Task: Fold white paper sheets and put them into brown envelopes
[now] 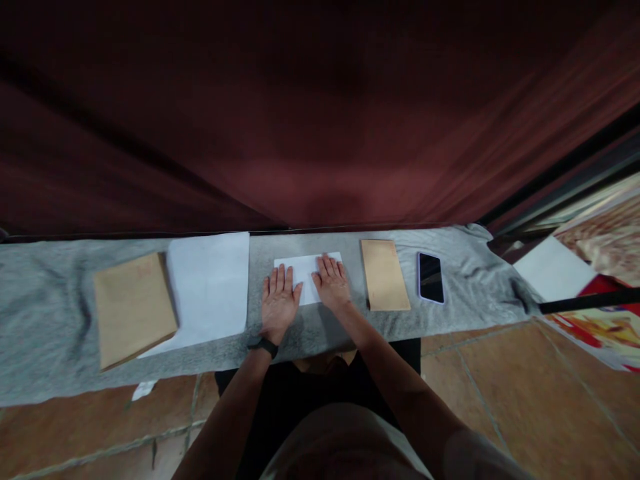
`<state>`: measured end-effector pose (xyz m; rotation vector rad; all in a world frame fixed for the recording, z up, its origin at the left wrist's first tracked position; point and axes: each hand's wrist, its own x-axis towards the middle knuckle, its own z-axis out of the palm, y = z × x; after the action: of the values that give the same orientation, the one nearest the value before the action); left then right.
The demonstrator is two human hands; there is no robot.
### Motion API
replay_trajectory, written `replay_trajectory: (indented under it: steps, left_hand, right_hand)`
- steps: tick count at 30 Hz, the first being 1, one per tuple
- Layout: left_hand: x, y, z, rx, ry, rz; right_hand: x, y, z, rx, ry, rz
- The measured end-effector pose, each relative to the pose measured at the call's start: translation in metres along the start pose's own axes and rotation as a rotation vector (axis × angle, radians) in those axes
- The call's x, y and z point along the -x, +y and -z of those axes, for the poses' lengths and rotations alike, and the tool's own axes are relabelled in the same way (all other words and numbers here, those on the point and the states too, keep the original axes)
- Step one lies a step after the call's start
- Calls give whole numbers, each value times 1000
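Note:
A small folded white paper (305,270) lies on a grey cloth (50,300) straight ahead of me. My left hand (278,301) rests flat on the paper's left edge and the cloth, fingers stretched out; a black band sits on that wrist. My right hand (331,283) lies flat on the paper's right part, fingers spread. Neither hand grips anything.
A large brown envelope (133,310) and a stack of white sheets (210,290) lie to the left. A narrow brown envelope (384,275) and a dark phone (431,277) lie to the right. A dark red curtain (310,113) hangs behind; a tiled floor (500,393) lies below.

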<state>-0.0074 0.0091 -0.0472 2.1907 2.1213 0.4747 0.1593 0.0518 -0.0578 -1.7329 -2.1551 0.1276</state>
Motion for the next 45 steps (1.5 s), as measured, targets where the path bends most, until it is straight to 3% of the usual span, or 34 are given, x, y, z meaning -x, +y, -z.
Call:
replay_trajectory:
  steps: [16,20,26,29,40,45]
  left_hand:
    - [0,0,-1,-10,-7,10]
    - [1,1,1,-28,5,-6]
    - [0,1,2,-40,-4,-9]
    - [0,0,2,-60,-6,-19]
    - [3,0,-4,-15,60,52]
    - [1,11,-3,30,130,76]
  right_hand:
    - [25,37,18,62,62,-92]
    - [40,30,21,44,95,-96]
    - [54,-5,18,-29,-10,107]
    - [56,-14,16,-42,-42,133]
    - [65,19,24,28,20,-27]
    - [63,18,27,10,25,-69]
